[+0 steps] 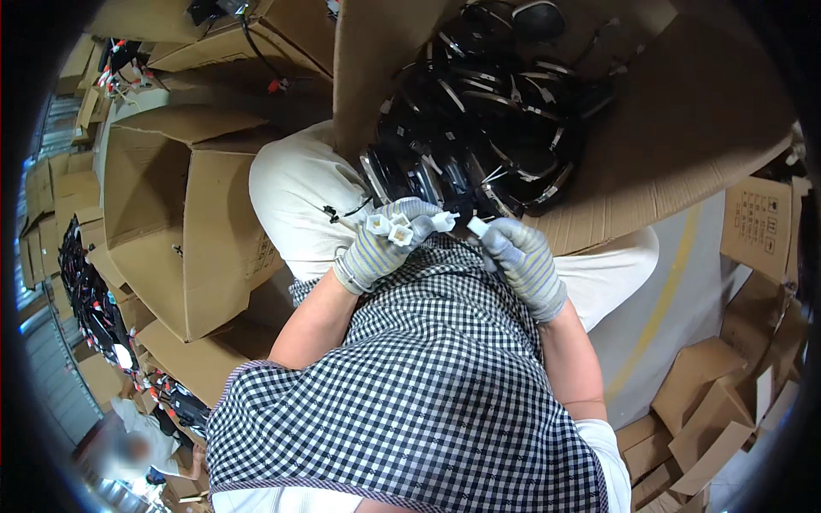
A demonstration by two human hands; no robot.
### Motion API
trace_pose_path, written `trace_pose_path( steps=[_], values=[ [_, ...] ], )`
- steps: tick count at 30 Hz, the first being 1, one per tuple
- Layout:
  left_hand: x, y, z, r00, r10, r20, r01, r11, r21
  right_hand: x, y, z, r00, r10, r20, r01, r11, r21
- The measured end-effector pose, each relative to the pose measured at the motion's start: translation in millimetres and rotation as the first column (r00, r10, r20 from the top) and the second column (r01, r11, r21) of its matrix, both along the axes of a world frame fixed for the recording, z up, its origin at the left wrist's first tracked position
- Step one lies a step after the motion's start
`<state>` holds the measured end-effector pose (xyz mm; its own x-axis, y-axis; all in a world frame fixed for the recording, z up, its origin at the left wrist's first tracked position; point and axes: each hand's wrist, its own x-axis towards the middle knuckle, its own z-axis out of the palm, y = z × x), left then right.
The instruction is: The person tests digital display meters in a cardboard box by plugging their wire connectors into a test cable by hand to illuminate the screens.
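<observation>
Over our lap sits a big corrugated cardboard box (684, 128), tilted, full of glossy black round parts with wiring (487, 111). Below it, checked woven apron (428, 385). Our left hand (380, 248), in a striped knit glove, is curled tight around a cluster of small white plastic connectors (389, 228). Our right hand (522, 261), same glove, pinches one white connector (476, 226) at fingertips, just beside the cluster.

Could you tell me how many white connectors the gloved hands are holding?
4: three bunched in the left hand, at; one in the right hand, at. Others may be hidden.
</observation>
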<state>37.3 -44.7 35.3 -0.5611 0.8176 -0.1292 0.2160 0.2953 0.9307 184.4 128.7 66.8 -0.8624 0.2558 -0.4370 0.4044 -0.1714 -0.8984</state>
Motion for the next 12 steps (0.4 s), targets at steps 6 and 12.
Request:
trace_pose_path(
  steps=[6, 12],
  values=[
    [2.7, -4.4, 6.5, 0.918, -0.127, -0.375, 0.103, 0.991, -0.084, -10.8, -4.1, -6.7, 0.992, -0.029, 0.121, 0.084, 0.871, -0.484],
    [13.5, -2.9, -1.9, 0.896, 0.051, -0.441, -0.041, 0.999, 0.032, -4.5, -29.0, -17.1, 0.964, -0.199, 0.177, 0.266, 0.697, -0.666]
  ],
)
